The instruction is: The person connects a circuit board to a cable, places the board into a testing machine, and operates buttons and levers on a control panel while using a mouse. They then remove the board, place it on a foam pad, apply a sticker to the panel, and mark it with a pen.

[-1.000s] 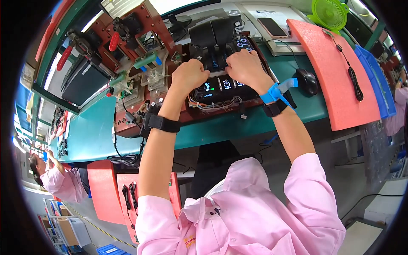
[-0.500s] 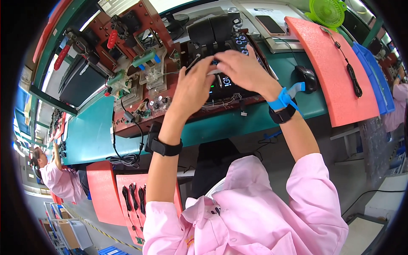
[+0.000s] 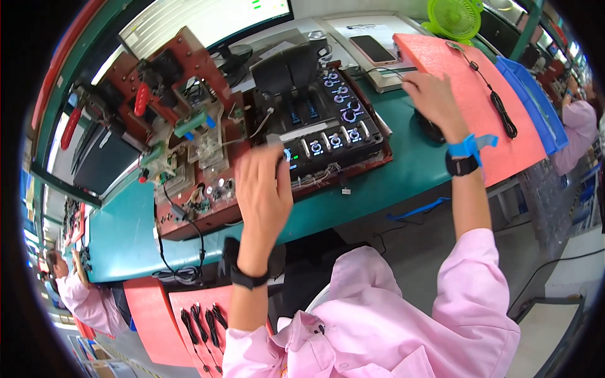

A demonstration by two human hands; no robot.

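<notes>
A black control panel point(image 3: 334, 162) with lit knobs and two broad black levers point(image 3: 287, 68) sits on a reddish-brown base. My left hand point(image 3: 259, 192) is at its front left corner, thumb and fingers closed around a small knob that they mostly hide. A green light glows beside those fingertips. My right hand point(image 3: 436, 106) hovers right of the panel, holding nothing, its fingers bent and apart. Below it, partly covered, lies a black mouse point(image 3: 428, 128). A blue wrist strap point(image 3: 469, 148) and a black band circle my right wrist; another black band is on my left.
Left of the panel stands a fixture with red-handled clamps point(image 3: 142, 97). A pink foam sheet point(image 3: 504, 151) carries a coiled black cable; a blue tray point(image 3: 532, 104) lies beyond. A phone point(image 3: 373, 49), a green fan point(image 3: 455, 19) and a monitor point(image 3: 208, 22) stand behind. Other people work at both sides.
Both hands were together over the panel's middle. My right hand has moved right to above the mouse, and my left has come down to the panel's front left corner. The view has shifted.
</notes>
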